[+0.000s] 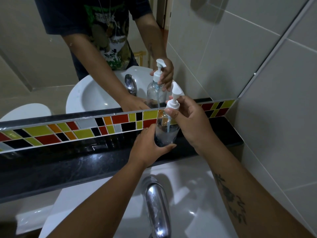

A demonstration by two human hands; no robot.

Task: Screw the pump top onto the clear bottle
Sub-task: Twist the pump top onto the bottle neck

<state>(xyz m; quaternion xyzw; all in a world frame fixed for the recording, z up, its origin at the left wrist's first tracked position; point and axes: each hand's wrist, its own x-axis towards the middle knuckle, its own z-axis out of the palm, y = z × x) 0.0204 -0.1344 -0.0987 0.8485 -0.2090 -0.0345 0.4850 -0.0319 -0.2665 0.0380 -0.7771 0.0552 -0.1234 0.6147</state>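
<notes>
Chrome tap [157, 208] at bottom centre, over the white sink [188, 182]. Beyond it, left hand [147, 146] wraps the clear bottle [165, 133] low on its body, base at the black ledge [68, 167], centre frame. Right hand [190, 121] pinches the white pump top [173, 102] at its collar, seated on the neck. Bottle looks light, near empty, smooth and likely slippery; grip the collar, not the nozzle. Mirror [51, 66] behind repeats it.
</notes>
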